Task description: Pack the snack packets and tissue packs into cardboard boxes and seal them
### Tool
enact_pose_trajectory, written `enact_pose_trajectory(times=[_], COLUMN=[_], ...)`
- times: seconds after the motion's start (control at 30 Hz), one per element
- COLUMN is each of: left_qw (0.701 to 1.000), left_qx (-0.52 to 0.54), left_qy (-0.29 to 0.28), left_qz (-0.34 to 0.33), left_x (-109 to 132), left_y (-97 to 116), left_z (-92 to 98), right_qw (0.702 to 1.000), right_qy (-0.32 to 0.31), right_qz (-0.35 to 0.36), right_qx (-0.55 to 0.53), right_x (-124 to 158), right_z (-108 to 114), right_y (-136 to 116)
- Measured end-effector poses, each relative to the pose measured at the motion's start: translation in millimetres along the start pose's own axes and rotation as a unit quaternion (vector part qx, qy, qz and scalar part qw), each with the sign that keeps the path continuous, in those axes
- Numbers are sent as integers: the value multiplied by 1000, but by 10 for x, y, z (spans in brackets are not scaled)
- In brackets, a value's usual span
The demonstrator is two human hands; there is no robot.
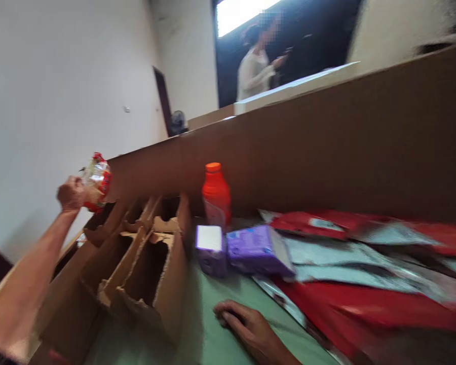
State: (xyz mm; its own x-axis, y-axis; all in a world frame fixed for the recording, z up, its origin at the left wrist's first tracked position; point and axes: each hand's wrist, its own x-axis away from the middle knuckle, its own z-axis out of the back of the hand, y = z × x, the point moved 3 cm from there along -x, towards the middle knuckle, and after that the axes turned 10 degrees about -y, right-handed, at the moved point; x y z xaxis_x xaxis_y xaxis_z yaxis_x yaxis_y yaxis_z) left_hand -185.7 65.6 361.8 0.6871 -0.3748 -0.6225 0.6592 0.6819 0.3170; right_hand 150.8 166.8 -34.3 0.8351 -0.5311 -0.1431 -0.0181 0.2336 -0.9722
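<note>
High at the left, my left hand (pixel 71 193) is closed on a shiny plastic food packet (pixel 98 183), red with a clear, pale yellowish middle. It is held above the far end of a row of open cardboard bins (pixel 173 286). My right hand (pixel 251 324) rests on the green tabletop (pixel 213 314) with its fingers curled in, and nothing shows in it. Beyond that hand lie two purple-wrapped packs, a small one (pixel 210 256) and a larger one (pixel 251 249), which look like tissue packs. An orange bottle (pixel 216 195) stands upright behind them.
Red and silver flat pouches (pixel 365 304) lie piled along the right side. A tall brown cardboard wall (pixel 307 152) runs along the back. Past it stands a person (pixel 253 76) in a light top, near a dark opening. A fan (pixel 178 121) is farther off.
</note>
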Motion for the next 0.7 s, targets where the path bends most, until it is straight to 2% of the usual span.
enact_pose_trajectory(times=[0.13,0.23,0.3,0.4,0.47,0.53,0.6,0.7], left_qw=[984,953,926,885,868,861,862,877], left_qx=[150,251,290,321,334,344,344,303], left_qy=[1,-95,-183,-289,-324,-337,-337,-342], left_qz=[-94,-139,-160,-173,-171,-166,-158,-147], left_x=[304,663,970,1358,1507,1594,1664,1815], left_y=[457,835,1158,1729,2106,2407,2566,2488], left_z=[340,324,169,-226,-522,-786,-1001,-1243], right_qw=[1000,999,999,999,999,999,999,999], right_qy=[25,43,42,38,35,32,28,17], right_qz=[6,2,11,30,36,38,39,35], right_qx=[4,0,4,13,17,22,26,36], right_x=[-93,-151,-156,-148,-144,-143,-147,-164], right_z=[18,41,25,-11,-30,-42,-48,-57], right_y=[-109,-73,-65,-85,-104,-126,-148,-161])
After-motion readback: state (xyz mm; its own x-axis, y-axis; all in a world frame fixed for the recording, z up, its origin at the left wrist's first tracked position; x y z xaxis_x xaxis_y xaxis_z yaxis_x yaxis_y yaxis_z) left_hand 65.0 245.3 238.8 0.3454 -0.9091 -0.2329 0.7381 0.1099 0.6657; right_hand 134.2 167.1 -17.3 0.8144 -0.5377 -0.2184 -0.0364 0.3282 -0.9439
